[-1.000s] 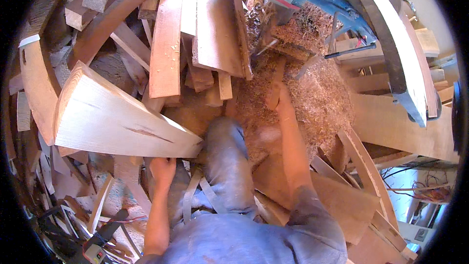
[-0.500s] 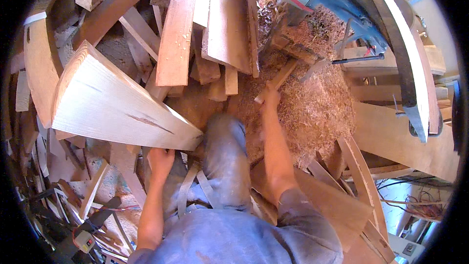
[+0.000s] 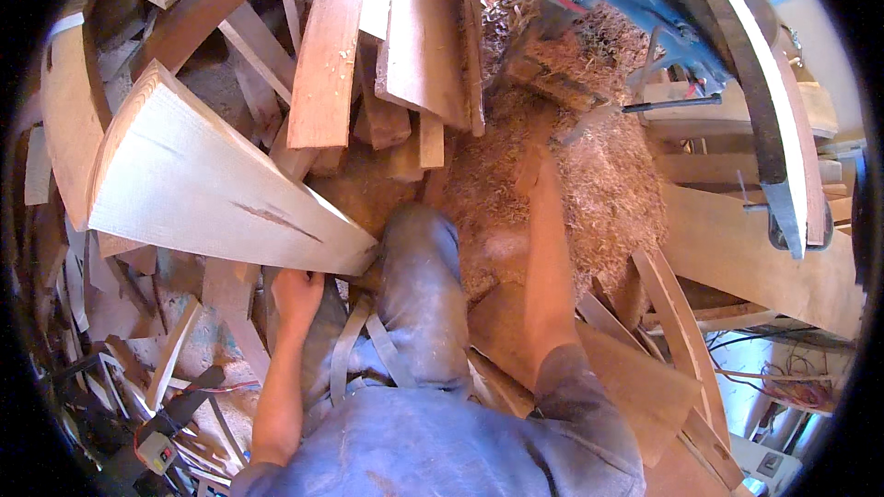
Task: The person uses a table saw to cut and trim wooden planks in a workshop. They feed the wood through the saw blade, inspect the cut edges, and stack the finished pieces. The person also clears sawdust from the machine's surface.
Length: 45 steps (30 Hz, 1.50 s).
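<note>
Right hand [image 3: 537, 164] closed around a wood strip [image 3: 532, 149], left hand [image 3: 296, 295] spread beneath wide plank [image 3: 207, 184]

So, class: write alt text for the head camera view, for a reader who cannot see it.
Seen from above, a person's right hand reaches into a mound of pale wood shavings, gripping a short brown wooden offcut. The left hand rests below a large pale wedge-shaped plank.

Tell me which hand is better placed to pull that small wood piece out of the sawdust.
Probably the right hand: it already reaches onto the wood piece in the sawdust pile. The left hand rests low by the wide plank.
</note>
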### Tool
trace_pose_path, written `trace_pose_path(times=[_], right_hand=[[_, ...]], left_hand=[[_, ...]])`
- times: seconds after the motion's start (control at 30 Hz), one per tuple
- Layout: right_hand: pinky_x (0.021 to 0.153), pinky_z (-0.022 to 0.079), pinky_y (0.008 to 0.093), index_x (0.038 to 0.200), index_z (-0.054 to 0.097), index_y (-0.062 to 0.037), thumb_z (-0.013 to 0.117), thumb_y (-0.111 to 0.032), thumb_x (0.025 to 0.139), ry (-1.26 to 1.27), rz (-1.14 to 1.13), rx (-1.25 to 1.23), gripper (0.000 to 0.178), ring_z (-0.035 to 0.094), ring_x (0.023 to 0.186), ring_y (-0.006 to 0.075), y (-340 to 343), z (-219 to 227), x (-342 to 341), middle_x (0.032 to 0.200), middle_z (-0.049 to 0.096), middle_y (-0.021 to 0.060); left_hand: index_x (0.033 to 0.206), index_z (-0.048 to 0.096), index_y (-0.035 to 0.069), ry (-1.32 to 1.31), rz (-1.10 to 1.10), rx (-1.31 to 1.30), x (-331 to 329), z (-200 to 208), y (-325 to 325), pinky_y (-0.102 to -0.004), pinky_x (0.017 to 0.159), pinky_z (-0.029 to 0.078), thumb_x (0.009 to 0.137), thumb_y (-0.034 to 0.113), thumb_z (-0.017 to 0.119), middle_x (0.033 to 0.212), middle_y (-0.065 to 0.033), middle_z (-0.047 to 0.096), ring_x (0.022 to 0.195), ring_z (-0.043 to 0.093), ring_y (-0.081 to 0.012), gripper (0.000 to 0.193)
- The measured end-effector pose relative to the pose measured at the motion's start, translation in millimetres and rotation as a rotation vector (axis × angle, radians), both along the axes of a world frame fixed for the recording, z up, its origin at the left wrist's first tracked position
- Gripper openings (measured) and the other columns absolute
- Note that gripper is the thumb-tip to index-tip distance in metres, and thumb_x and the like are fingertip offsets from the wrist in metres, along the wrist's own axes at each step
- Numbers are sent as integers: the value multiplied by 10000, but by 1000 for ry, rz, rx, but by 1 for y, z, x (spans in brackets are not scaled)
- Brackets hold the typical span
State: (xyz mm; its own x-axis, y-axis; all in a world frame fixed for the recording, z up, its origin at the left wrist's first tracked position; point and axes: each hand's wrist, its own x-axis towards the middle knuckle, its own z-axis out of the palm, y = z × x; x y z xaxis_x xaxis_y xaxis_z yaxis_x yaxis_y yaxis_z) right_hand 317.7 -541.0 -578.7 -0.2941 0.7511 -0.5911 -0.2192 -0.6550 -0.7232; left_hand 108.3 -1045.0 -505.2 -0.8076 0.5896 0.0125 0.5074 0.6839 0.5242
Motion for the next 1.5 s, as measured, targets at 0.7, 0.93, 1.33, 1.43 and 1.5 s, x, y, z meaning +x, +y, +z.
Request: trace_pose_path(times=[0.7,0.93,1.33,1.43,1.5], right_hand=[[550,535,419,1061,657,-1,818,-344,804,-95,-115,123,458,653,614,277,8,19,-1,721,649,82],[896,521,491,1205,621,71,802,-378,792,-559,-479,315,637,685,1050,402,-58,-18,-80,1159,692,263],[934,528,486,1258,604,50,822,-440,757,-334,-41,224,733,686,1072,411,-20,24,0,1157,700,269],[895,527,492,1207,586,41,821,-427,767,-244,-347,203,684,689,1045,408,0,36,-7,1106,701,269],[856,524,482,1151,583,32,820,-382,776,-313,-327,159,607,692,1015,383,-6,40,-27,1058,703,242]], left_hand=[[1079,736,17,67,-75,-120,8,8,6,-492,851,538,860,213,741,982,-240,734,932,695,-441,294],[1130,709,-27,98,-194,-64,16,12,-6,-477,876,530,852,131,731,1066,-238,730,971,703,-395,321],[1185,662,-23,113,-174,-205,33,21,7,-468,855,537,873,167,711,991,-230,738,918,711,-391,369],[1216,648,-17,24,-176,-125,26,6,3,-471,873,532,868,179,718,1030,-241,732,964,706,-406,405],[1222,651,-12,40,-177,-144,19,1,0,-471,883,529,864,193,728,1057,-246,727,980,699,-409,419]])
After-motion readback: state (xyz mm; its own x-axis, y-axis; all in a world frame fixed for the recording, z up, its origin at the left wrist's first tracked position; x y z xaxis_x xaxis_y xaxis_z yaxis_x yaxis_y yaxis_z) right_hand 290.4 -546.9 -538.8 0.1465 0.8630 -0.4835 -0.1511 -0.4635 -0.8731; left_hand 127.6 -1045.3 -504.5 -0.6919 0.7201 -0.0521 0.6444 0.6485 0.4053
